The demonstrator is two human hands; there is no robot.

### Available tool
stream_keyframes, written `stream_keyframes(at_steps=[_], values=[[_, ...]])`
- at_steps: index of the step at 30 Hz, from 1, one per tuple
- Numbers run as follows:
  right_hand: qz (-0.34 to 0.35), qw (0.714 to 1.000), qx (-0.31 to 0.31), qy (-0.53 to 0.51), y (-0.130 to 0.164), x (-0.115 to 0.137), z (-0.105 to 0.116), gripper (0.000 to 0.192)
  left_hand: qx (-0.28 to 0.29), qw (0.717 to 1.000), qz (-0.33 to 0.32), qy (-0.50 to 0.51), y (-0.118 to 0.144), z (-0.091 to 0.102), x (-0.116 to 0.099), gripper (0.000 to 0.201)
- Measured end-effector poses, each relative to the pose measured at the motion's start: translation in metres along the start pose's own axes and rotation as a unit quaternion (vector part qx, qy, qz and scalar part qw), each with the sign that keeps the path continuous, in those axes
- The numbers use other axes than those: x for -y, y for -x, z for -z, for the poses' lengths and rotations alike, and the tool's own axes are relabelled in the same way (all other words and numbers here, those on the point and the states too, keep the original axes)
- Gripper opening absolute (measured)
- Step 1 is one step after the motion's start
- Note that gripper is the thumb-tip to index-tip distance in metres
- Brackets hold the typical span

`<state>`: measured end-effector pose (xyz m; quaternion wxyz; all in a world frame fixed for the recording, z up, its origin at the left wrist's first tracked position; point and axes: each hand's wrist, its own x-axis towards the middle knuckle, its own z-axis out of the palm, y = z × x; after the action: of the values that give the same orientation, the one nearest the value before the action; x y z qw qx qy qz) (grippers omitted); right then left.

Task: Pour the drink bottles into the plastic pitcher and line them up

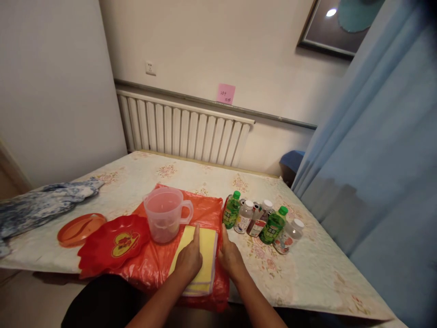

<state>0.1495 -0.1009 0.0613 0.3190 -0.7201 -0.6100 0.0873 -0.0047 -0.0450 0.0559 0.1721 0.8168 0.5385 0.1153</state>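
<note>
A folded yellow cloth (206,246) with a pale purple edge lies on a spread red plastic bag (205,207). Over the cloth's left part is my left hand (189,259), its index finger stretched forward and nothing visible in its grasp. Just beyond the cloth's right edge, my right hand (231,258) is held with fingers extended, also without an object. Whether either hand presses on the cloth I cannot tell. Behind my left hand stands a translucent pink plastic jug (162,221), its handle facing right. A red scalloped tray (99,246) sits left of the jug.
Right of the bag stand several bottles and cans, among them a green-capped bottle (232,212) and a white-capped bottle (289,237). An orange oval dish (80,229) and a blue patterned cloth (51,200) lie left. A blue curtain (368,182) hangs at the right.
</note>
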Motion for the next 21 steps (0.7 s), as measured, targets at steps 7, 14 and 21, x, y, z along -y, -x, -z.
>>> stream_keyframes(at_steps=[7, 14, 21], values=[[-0.042, 0.997, 0.063, 0.030, -0.0009, 0.0036, 0.0039, 0.081, 0.021, 1.000, 0.015, 0.002, 0.0004, -0.0001, -0.0003, 0.091], [-0.050, 0.995, 0.073, 0.040, -0.0001, 0.0024, 0.0077, 0.087, 0.026, 0.999, 0.023, 0.002, 0.0015, 0.0012, -0.0032, 0.091], [-0.040, 0.996, 0.072, 0.041, -0.0001, 0.0008, 0.0092, 0.088, 0.022, 0.999, 0.023, 0.005, 0.0022, 0.0017, -0.0046, 0.090]])
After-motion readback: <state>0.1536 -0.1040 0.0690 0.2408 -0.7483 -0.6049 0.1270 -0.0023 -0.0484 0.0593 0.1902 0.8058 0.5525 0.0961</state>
